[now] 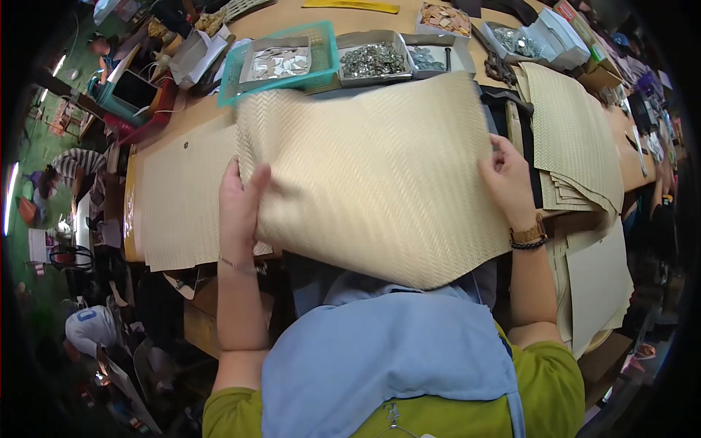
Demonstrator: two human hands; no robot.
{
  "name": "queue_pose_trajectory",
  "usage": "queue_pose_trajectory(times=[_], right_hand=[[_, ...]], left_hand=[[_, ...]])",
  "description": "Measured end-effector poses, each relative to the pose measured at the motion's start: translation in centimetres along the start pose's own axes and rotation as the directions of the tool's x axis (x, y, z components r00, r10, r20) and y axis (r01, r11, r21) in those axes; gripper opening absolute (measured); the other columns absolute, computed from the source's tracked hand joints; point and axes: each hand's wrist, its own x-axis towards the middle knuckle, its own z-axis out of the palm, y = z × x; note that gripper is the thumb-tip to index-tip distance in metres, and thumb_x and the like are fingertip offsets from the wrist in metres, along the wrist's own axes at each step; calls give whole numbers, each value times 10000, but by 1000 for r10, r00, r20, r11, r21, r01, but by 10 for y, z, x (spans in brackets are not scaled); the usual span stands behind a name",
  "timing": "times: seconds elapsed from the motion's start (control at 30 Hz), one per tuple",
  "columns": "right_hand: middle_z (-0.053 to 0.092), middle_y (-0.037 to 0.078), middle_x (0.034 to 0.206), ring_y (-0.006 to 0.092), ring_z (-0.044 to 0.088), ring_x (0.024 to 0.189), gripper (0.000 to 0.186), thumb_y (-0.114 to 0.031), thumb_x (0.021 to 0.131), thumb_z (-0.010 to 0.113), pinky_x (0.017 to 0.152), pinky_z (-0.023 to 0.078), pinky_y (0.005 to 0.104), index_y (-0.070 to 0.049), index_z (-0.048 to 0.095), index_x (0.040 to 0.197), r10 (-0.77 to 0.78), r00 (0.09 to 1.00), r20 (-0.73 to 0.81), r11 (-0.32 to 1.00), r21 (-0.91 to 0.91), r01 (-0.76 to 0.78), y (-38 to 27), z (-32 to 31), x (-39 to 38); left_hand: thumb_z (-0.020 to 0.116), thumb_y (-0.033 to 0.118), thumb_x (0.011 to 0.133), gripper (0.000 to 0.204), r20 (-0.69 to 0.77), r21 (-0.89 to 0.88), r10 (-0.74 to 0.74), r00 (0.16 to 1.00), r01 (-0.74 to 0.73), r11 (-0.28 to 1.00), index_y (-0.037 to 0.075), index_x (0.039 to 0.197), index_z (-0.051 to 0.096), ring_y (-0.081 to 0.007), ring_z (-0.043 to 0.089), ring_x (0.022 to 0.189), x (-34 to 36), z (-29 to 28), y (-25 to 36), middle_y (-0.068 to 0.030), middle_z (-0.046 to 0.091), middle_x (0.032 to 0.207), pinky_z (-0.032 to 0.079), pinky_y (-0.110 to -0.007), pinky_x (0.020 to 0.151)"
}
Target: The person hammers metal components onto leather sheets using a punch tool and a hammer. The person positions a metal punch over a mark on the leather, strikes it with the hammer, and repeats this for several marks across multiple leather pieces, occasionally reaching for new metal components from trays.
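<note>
A large cream sheet with a woven herringbone pattern [372, 175] is held up in front of me, curved and a little blurred. My left hand [243, 197] grips its left edge, thumb on the front face. At the right edge, my right hand [505, 175] pinches the sheet between curled fingers and thumb. Flat on the table to the left lies another cream woven sheet [182, 197]. To the right is a stack of similar woven sheets [569, 131] with uneven front edges. Beside that stack, a hammer [513, 117] lies partly behind the raised sheet.
Along the back of the wooden table [274, 20] stand a turquoise basket [326, 51] with pale flat pieces and a box of small metal parts [374, 60]. More sheets [595, 277] hang lower right. A red bin [142, 131] is at left. Other people work beyond.
</note>
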Motion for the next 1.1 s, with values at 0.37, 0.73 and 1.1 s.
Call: queue_pose_trajectory(times=[0.37, 0.73, 1.1], right_hand=[[671, 243, 1070, 408, 671, 963, 455, -270, 952, 680, 833, 529, 464, -17, 525, 1298, 128, 981, -148, 944, -286, -166, 52, -42, 29], [686, 173, 1125, 373, 645, 1054, 327, -148, 918, 726, 926, 495, 447, -38, 621, 1207, -330, 932, -150, 753, -638, 164, 38, -49, 25], [733, 152, 992, 309, 680, 972, 198, -169, 894, 755, 870, 528, 407, -6, 730, 1005, -477, 868, 138, 848, -186, 496, -41, 75, 71]], left_hand=[[703, 88, 954, 527, 223, 421, -76, 972, -26, 907, -80, 1394, 467, -193, 610, 1181, -37, 0, -38, -166, 624, 1315, 493, -330, 1025], [760, 299, 923, 336, 74, 914, -168, 983, 0, 405, 9, 1067, 671, -169, 688, 673, -48, -15, 11, -67, 683, 732, 531, -331, 618], [711, 316, 906, 240, 202, 953, 438, 876, -279, 118, 131, 1051, 761, -285, 706, 872, 224, 12, 38, -85, 739, 921, 551, -411, 784]])
